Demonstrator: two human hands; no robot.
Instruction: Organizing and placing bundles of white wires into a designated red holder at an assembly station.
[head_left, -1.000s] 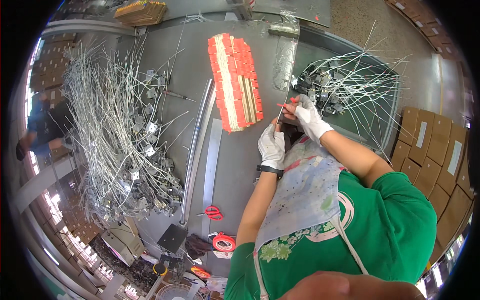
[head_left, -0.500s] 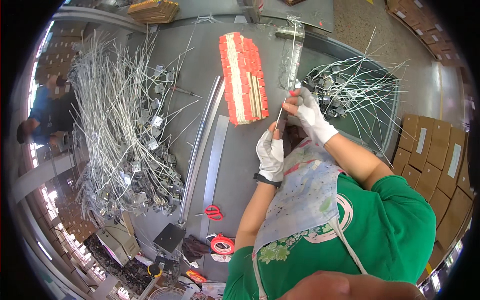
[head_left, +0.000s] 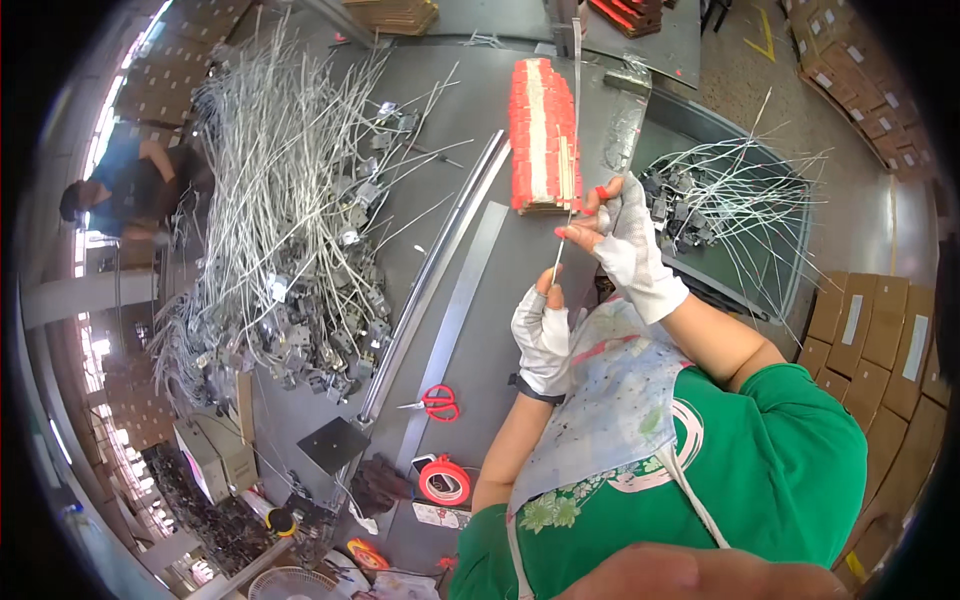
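My left hand [head_left: 542, 335], in a white glove with bare fingertips, pinches the lower end of a long thin pale strip [head_left: 577, 60]. My right hand [head_left: 632, 245], gloved the same way, closes thumb and finger on the strip a little higher up. Small red bits show at the right fingertips; I cannot tell what they are. From the hands the strip runs away past the right side of a stack [head_left: 538, 130] of cream strips with red pieces along it. To its right, a clear-wrapped bar [head_left: 622, 130] lies on the table.
At left lies a large heap of silver cables with metal fittings [head_left: 290, 200]. A grey-green tray [head_left: 803, 235] on the right holds more cables. Long metal rails [head_left: 440, 260], red scissors [head_left: 438, 403] and a red tape roll [head_left: 444, 482] lie nearer. Cartons [head_left: 870, 330] stand right; a person [head_left: 130, 180] is far left.
My right hand has moved down the strip, closer to my left hand. The strip now stands straighter, alongside the red stack. The whole view has shifted, with the table things displaced rightward.
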